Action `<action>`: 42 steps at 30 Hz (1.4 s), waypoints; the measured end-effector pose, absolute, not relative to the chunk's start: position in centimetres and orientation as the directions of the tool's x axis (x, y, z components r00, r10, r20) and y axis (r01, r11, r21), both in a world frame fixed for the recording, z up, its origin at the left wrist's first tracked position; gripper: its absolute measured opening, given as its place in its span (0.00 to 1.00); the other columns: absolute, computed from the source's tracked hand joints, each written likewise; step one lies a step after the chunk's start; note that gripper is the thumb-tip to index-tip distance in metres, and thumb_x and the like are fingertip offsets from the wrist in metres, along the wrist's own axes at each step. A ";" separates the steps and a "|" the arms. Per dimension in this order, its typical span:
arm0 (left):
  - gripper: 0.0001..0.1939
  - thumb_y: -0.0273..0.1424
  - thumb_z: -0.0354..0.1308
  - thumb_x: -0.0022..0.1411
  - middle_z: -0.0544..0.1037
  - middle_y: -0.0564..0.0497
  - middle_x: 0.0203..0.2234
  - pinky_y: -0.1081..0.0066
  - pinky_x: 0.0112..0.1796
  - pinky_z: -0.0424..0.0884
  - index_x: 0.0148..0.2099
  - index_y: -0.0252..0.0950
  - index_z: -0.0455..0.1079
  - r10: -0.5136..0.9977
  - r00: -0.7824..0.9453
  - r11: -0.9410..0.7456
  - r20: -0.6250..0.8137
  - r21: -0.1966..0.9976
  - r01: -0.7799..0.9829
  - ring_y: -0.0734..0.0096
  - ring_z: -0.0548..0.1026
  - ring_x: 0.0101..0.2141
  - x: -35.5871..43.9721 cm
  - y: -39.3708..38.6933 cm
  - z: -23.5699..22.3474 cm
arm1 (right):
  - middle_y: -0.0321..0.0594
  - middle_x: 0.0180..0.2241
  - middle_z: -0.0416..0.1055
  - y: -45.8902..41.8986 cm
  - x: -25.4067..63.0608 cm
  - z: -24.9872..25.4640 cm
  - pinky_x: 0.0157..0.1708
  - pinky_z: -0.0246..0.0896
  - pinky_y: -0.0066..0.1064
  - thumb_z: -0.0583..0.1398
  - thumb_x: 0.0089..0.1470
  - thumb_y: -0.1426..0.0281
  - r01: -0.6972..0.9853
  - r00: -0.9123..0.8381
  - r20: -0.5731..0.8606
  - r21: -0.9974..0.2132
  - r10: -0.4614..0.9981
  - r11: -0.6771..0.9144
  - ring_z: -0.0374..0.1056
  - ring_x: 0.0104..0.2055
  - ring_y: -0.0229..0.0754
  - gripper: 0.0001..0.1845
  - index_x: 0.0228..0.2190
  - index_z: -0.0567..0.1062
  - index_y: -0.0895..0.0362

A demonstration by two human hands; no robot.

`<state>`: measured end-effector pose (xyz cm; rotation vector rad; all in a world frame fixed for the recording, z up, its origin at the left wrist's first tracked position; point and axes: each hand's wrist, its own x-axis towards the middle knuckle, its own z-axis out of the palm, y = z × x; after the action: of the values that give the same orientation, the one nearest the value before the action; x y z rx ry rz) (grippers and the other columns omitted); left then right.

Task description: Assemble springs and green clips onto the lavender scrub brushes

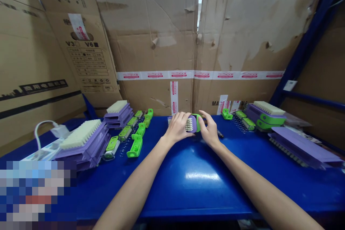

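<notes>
My left hand [177, 126] is closed over a purple scrub brush [191, 124], whose pale bristles face me. Its fingers cover the brush's left part. At the brush's right end sits a bright green plastic end piece [198, 122]. My right hand [209, 130] grips this green piece, thumb in front and fingers behind it. The green piece touches the purple body; whether it is fully seated I cannot tell. Both hands are just above the far middle of the blue table [199, 194].
Purple brush stacks stand at left [83, 136] and back left; another brush stack [269, 113] is at back right. Loose green brackets [135, 146], green-and-metal parts [125, 133] and springs [124, 148] lie between. A purple brush [302, 147] lies right. Cardboard [151, 43] walls the back.
</notes>
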<state>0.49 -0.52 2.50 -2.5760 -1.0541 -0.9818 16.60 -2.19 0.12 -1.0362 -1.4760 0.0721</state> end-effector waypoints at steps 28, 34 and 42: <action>0.36 0.33 0.60 0.47 0.67 0.46 0.48 0.62 0.47 0.63 0.59 0.38 0.54 0.521 0.556 -0.759 0.647 0.054 0.649 0.58 0.65 0.47 1.0 -1.7 2.7 | 0.47 0.40 0.65 -2.7 16.2 -0.1 0.41 0.63 0.37 0.44 0.61 0.64 0.761 0.161 0.792 -0.480 0.590 0.436 0.67 0.39 0.46 0.22 0.53 0.65 0.57; 0.32 0.32 0.58 0.47 0.68 0.45 0.46 0.61 0.45 0.62 0.55 0.37 0.57 0.520 0.511 -0.741 0.684 0.064 0.668 0.57 0.65 0.46 1.3 -1.8 2.6 | 0.47 0.41 0.63 -2.7 15.9 -0.4 0.37 0.64 0.38 0.43 0.61 0.65 0.768 0.181 0.823 -0.461 0.539 0.445 0.67 0.37 0.45 0.22 0.52 0.63 0.58; 0.31 0.32 0.59 0.43 0.70 0.46 0.44 0.62 0.44 0.62 0.52 0.36 0.59 0.503 0.511 -0.747 0.697 0.053 0.663 0.57 0.66 0.44 1.2 -1.8 2.7 | 0.45 0.39 0.62 -2.7 15.8 -0.4 0.37 0.64 0.36 0.42 0.62 0.66 0.761 0.135 0.817 -0.448 0.560 0.470 0.66 0.37 0.43 0.21 0.50 0.64 0.58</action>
<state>1.18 -1.81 2.69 -2.5322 -0.9936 -1.0595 15.77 -2.75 -0.43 -1.1957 -1.5372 -0.2122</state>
